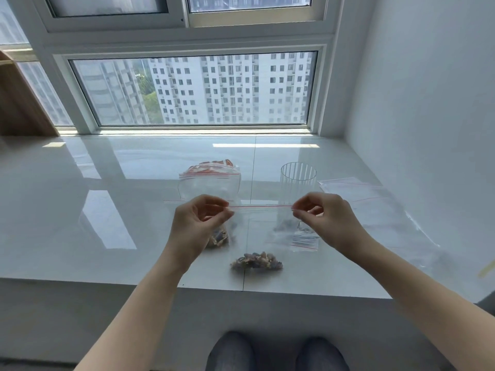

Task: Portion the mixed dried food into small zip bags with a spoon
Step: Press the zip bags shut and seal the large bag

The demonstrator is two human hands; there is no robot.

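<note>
I hold a clear zip bag (257, 231) with a red seal line above the white sill. My left hand (199, 223) pinches its top left corner and my right hand (325, 219) pinches its top right corner, stretching the seal flat between them. Mixed dried food sits at the bag's bottom (256, 261). A second small filled bag (218, 236) lies just behind my left hand. A larger zip bag (211, 178) with orange-red dried food at its top lies farther back. No spoon is visible.
A ribbed clear glass (298, 183) stands behind my right hand. Empty zip bags (351, 188) lie at the right, and another small bag (305, 241) below my right hand. The sill's front edge (241, 289) is close; the wall (428, 129) borders the right.
</note>
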